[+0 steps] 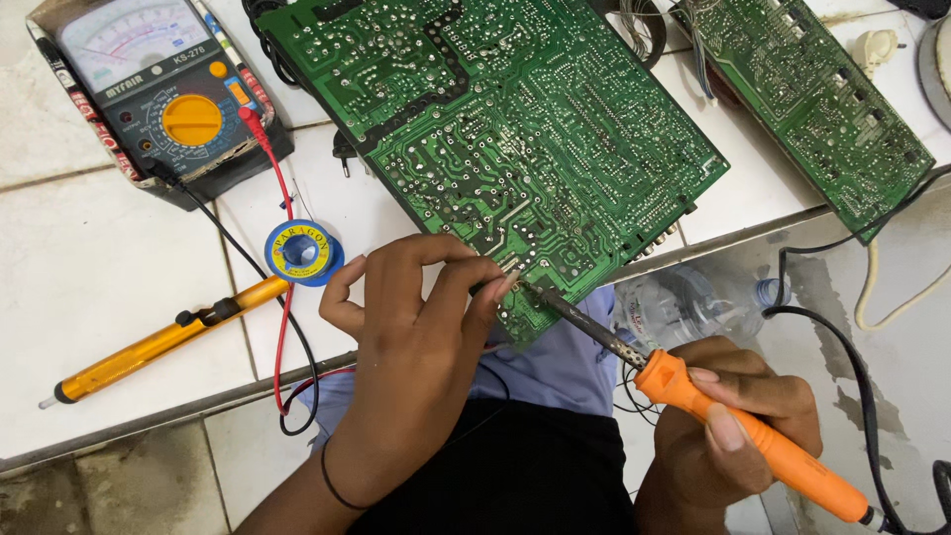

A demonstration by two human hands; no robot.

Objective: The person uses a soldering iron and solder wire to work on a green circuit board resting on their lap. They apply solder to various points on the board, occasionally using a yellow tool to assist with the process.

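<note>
Both hands work close together: the left hand (416,342) arched with fingertips pinched, the right hand (728,421) curled closed.

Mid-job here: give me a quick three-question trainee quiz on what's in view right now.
1. True or false: the right hand holds the orange soldering iron.
2. Where does the iron's tip touch? A) the large green circuit board B) the analog multimeter C) the solder spool
3. Which tool lies unheld on the white tiles, left of the left hand?

Key: 1 true. 2 A, at the board's near edge beside the left fingertips. 3 the yellow desoldering pump.
</note>
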